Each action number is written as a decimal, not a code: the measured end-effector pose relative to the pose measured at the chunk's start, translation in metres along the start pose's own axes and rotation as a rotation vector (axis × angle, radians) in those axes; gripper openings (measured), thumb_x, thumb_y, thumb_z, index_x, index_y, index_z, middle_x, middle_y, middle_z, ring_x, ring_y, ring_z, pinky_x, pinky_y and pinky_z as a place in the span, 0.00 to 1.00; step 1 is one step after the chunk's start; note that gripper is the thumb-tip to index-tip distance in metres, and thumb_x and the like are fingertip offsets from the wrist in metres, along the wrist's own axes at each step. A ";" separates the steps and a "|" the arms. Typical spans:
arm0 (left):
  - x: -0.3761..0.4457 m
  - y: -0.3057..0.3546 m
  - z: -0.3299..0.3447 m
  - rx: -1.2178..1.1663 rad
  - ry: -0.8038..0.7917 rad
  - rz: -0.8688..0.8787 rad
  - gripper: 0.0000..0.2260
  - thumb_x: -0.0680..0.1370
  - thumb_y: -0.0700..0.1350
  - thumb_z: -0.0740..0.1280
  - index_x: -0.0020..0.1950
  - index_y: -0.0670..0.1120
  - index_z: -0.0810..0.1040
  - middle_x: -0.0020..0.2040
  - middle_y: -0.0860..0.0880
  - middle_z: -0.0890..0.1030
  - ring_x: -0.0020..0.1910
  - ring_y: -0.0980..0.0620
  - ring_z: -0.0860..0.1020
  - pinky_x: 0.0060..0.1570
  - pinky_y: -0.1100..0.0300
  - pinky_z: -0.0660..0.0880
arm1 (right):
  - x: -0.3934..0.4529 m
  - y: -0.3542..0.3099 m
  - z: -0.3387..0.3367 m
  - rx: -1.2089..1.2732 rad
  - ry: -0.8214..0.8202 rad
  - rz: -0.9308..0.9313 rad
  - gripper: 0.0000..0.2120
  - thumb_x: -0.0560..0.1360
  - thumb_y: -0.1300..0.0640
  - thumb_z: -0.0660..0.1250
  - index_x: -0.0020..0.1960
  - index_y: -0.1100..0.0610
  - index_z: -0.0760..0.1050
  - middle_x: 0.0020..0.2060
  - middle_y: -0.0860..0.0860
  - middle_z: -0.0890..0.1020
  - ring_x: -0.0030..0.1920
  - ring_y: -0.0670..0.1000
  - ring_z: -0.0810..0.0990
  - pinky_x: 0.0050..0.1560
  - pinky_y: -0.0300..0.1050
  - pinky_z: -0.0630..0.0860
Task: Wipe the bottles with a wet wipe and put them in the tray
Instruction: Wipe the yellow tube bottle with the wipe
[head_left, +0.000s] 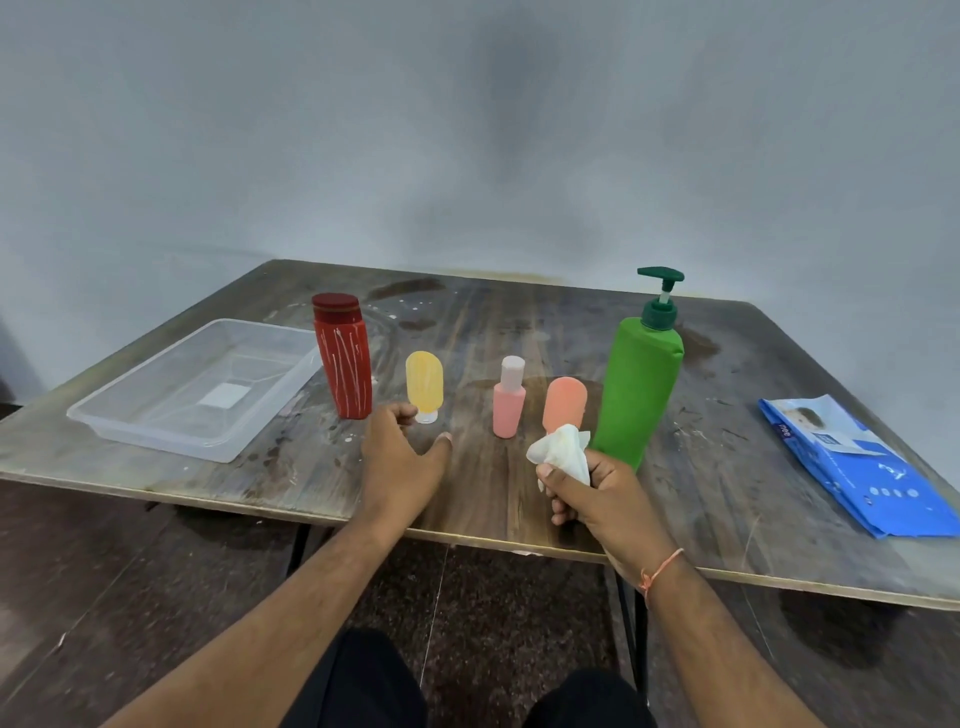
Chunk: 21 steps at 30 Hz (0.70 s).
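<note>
Several bottles stand in a row on the wooden table (519, 322): a red bottle (344, 364), a small yellow bottle (424, 383), a small pink bottle (508, 397), an orange bottle (564, 402) and a tall green pump bottle (641, 374). A clear plastic tray (156, 410) lies at the left with no bottle in it. My right hand (592, 493) grips a crumpled white wet wipe (561, 451) in front of the orange bottle. My left hand (400, 457) hovers with spread fingers just in front of the yellow bottle, holding nothing.
A blue pack of wet wipes (852, 462) lies at the table's right edge. The near table edge runs just under my wrists. A plain grey wall stands behind the table.
</note>
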<state>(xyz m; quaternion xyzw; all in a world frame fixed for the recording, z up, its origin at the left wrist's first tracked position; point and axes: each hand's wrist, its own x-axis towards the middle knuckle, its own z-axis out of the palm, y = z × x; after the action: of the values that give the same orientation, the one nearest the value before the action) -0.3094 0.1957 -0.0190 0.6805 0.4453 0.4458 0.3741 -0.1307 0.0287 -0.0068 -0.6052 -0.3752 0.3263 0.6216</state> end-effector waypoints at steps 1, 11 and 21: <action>0.002 0.000 0.001 0.036 0.015 -0.009 0.28 0.74 0.49 0.79 0.68 0.51 0.69 0.64 0.51 0.72 0.65 0.51 0.73 0.68 0.49 0.75 | 0.001 0.000 0.001 -0.026 -0.005 0.001 0.04 0.79 0.59 0.75 0.47 0.59 0.84 0.36 0.53 0.82 0.34 0.49 0.77 0.35 0.43 0.79; 0.050 -0.007 0.008 0.204 -0.112 -0.059 0.50 0.69 0.50 0.80 0.83 0.52 0.53 0.66 0.46 0.80 0.63 0.43 0.80 0.62 0.40 0.80 | 0.002 -0.004 0.004 -0.033 -0.067 0.002 0.13 0.80 0.46 0.73 0.43 0.55 0.85 0.39 0.55 0.83 0.36 0.51 0.78 0.38 0.46 0.80; 0.031 -0.004 -0.013 0.309 -0.291 0.100 0.20 0.76 0.57 0.77 0.64 0.52 0.79 0.55 0.56 0.84 0.52 0.56 0.82 0.52 0.54 0.81 | 0.014 0.006 0.004 0.110 -0.047 0.119 0.21 0.80 0.46 0.62 0.56 0.63 0.80 0.40 0.58 0.83 0.35 0.51 0.80 0.36 0.48 0.82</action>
<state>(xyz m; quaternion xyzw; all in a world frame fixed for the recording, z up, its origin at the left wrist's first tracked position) -0.3160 0.2272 -0.0100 0.8080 0.4155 0.2874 0.3032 -0.1266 0.0430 -0.0116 -0.5834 -0.3345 0.3970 0.6246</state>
